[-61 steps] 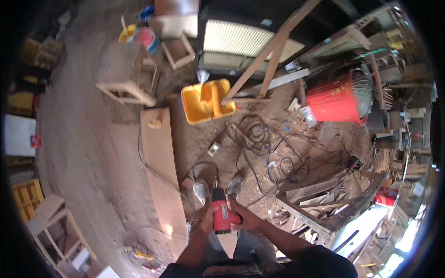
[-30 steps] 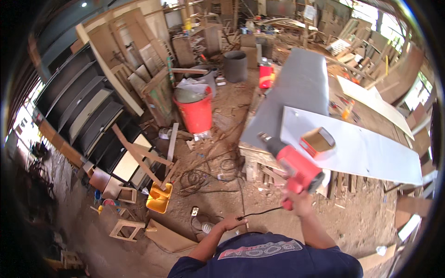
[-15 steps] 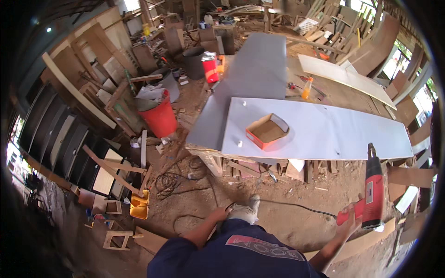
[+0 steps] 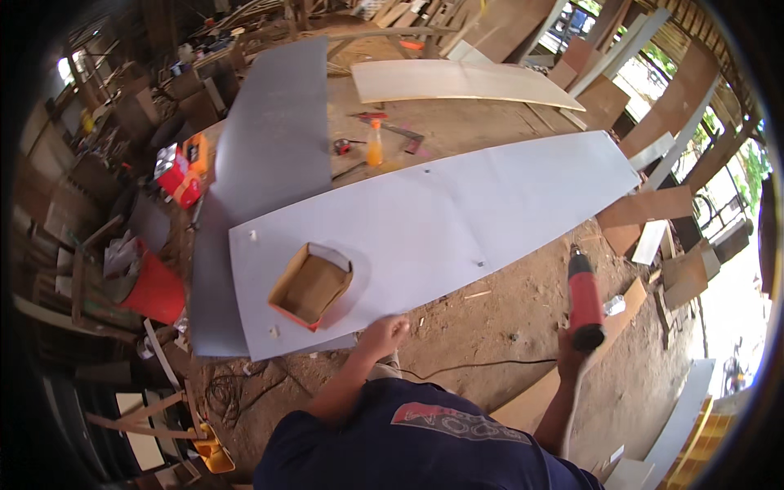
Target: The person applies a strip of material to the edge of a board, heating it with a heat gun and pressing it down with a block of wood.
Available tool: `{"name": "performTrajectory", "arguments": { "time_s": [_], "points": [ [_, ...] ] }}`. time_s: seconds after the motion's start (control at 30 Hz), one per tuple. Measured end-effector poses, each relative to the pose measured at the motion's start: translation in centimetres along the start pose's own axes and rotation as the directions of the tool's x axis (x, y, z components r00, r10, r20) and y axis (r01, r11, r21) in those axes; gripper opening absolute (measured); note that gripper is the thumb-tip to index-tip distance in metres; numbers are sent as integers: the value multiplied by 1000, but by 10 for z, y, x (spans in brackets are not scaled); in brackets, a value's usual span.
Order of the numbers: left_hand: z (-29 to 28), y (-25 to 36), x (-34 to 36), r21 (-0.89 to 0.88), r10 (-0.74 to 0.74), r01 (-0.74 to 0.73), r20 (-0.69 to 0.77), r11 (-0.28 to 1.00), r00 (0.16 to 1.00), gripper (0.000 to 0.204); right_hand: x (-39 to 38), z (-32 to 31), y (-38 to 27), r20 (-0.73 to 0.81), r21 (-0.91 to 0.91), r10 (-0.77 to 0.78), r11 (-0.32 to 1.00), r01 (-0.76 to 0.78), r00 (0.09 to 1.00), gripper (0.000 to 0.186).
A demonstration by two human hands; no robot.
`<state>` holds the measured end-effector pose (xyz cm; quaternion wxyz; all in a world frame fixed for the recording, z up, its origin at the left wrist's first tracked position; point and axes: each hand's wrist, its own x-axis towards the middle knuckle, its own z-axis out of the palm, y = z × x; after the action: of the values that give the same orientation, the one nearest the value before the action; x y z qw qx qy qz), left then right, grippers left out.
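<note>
A red and black heat gun (image 4: 585,302) points away from me, its metal nozzle near the panel's front edge. My right hand (image 4: 571,353) is wrapped round its handle, partly hidden behind the gun. My left hand (image 4: 385,336) is curled into a loose fist at the near edge of a long whitish panel (image 4: 498,200), with nothing seen in it; whether it touches the edge I cannot tell. On the panel's left part sits an open cardboard box (image 4: 287,273). Small white pieces (image 4: 273,331) lie near that end. A black cord (image 4: 482,362) runs over the ground below.
A grey sheet (image 4: 273,106) lies under the panel's left end. Beyond the panel stand an orange bottle (image 4: 375,145) and a tape measure (image 4: 342,147). A red bucket (image 4: 159,290) is at the left. A pale board (image 4: 457,82) lies farther back; planks lean at the right.
The view has swung right, so the panel and box appear farther left and nearer. My left hand has come up from beside my body to the panel's edge. The heat gun stays in my right hand.
</note>
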<state>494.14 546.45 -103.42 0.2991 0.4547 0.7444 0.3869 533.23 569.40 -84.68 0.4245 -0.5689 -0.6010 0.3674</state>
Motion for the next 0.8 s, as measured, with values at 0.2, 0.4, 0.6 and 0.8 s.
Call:
{"name": "performTrajectory", "arguments": {
  "time_s": [0.2,0.4,0.6,0.8],
  "points": [
    [-105,55,77,505,265,74,-566,860,781,50,55,37,16,61,-212,-212,952,220,975,37],
    [-108,-1,97,300,-263,489,-561,819,785,80,155,109,32,195,-512,-185,819,261,963,58],
    [-46,74,145,421,74,163,-492,892,867,40,293,206,69,370,-557,-248,712,428,895,65],
    [18,164,182,382,109,93,-474,919,874,20,354,267,86,497,-563,-183,676,475,848,75]
  ]
}}
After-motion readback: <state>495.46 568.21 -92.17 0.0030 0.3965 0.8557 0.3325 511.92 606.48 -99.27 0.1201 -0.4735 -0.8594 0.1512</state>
